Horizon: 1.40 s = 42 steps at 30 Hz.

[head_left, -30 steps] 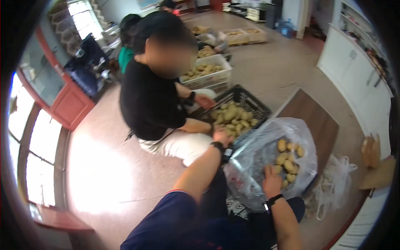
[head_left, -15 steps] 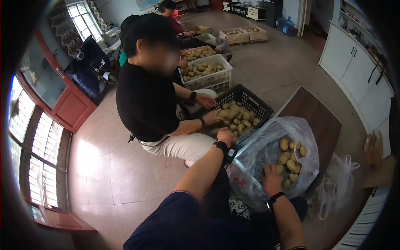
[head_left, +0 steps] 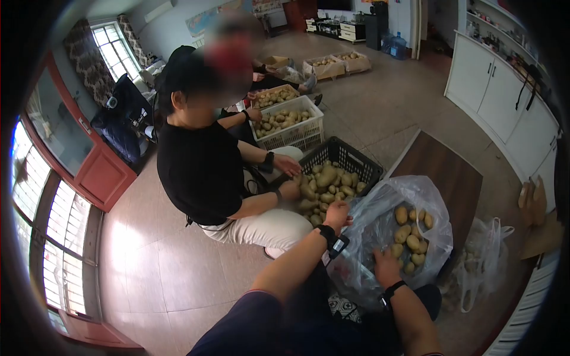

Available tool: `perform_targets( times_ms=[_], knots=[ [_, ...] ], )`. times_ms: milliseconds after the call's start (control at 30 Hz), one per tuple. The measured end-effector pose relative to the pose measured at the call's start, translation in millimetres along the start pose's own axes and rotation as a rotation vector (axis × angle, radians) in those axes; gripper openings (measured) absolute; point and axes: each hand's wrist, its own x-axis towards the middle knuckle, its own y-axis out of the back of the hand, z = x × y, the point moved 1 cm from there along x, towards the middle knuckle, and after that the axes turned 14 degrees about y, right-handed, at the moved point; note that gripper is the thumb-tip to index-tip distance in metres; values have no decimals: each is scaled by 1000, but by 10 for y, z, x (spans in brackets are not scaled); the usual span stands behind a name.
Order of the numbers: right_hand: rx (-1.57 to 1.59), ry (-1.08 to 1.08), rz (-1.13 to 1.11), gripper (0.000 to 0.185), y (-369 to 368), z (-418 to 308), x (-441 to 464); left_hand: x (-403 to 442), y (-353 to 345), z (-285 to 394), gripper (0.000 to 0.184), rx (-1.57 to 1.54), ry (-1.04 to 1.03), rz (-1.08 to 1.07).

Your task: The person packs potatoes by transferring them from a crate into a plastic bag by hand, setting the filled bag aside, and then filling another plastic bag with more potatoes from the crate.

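Note:
My left hand [head_left: 337, 216] is by the near corner of the black crate [head_left: 371, 172], beside the clear bag's left rim. Its fingers are curled together; what they hold is hidden. My right hand [head_left: 387, 268] is inside the clear plastic bag [head_left: 360, 249], fingers partly apart, just left of several potatoes [head_left: 412, 241]. No potato shows in it. Inside the crate lies a heap of potatoes [head_left: 328, 178]. A co-worker in black [head_left: 193, 169] sits at its left side, one hand [head_left: 287, 165] over the crate's edge and the other near the potatoes.
A brown board [head_left: 442, 169] lies behind the bag. To the right are a white plastic bag [head_left: 478, 267] and cardboard [head_left: 543, 237]. White crates of potatoes [head_left: 291, 137] stand beyond the co-worker, near other people. White cabinets [head_left: 490, 89] line the right side.
My left hand has moved back from the crate's potatoes toward the bag's rim. My right hand stays in the bag. The co-worker's hands have shifted slightly, and another person now leans into view behind.

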Motion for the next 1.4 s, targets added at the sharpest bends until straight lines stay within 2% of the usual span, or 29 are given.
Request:
perform_targets(
  times_ms=[33,167,233,267,333,433,567,633,733,767,800,833,933,1067,1133,1167,1233,1267,1333,1400],
  knots=[
    [-2,-43,-60,29,-1,3,-1,-93,-66,0,40,26,-19,2],
    [98,-66,-35,32,-70,104,-7,-194,-240,-84,41,127,23,-95],
    [250,-3,149,35,-186,205,24,-220,-302,-133,39,190,-6,-81],
    [252,-3,153,35,-151,197,35,-286,-339,-137,41,274,4,-133],
    [516,-253,189,38,35,136,87,-244,-372,-216,43,409,8,-201],
    [653,-338,291,39,-108,259,141,-213,-418,-340,37,462,-17,-238],
    [871,-417,321,37,105,158,208,-247,-473,-404,35,664,-20,-236],
    [1204,-508,332,33,279,33,249,-294,-479,-379,35,691,-5,-268],
    [1332,-477,269,27,231,67,236,-326,-508,-402,38,709,41,-387],
    [1333,-479,267,27,269,39,233,-386,-525,-398,38,643,147,-455],
    [1263,-385,281,26,318,9,242,-439,-533,-378,38,576,250,-521],
    [1190,-291,295,27,356,-18,255,-461,-529,-359,38,577,249,-521],
    [1213,-327,225,29,311,-18,238,-441,-530,-376,37,564,261,-586],
    [1104,-345,248,30,286,-20,205,-390,-484,-346,35,476,210,-628],
    [745,-201,408,31,168,68,157,-412,-457,-323,34,443,173,-643],
    [741,-203,407,31,191,69,138,-394,-446,-300,31,350,181,-593],
    [359,-329,198,39,234,66,52,-352,-426,-246,28,256,193,-548],
    [356,-334,196,39,269,50,9,-342,-411,-186,26,182,183,-554],
    [92,-368,83,50,343,17,-30,-353,-365,-87,22,63,130,-492],
    [14,-386,25,52,405,2,-43,-136,-261,-76,25,40,77,-470]
  ],
)
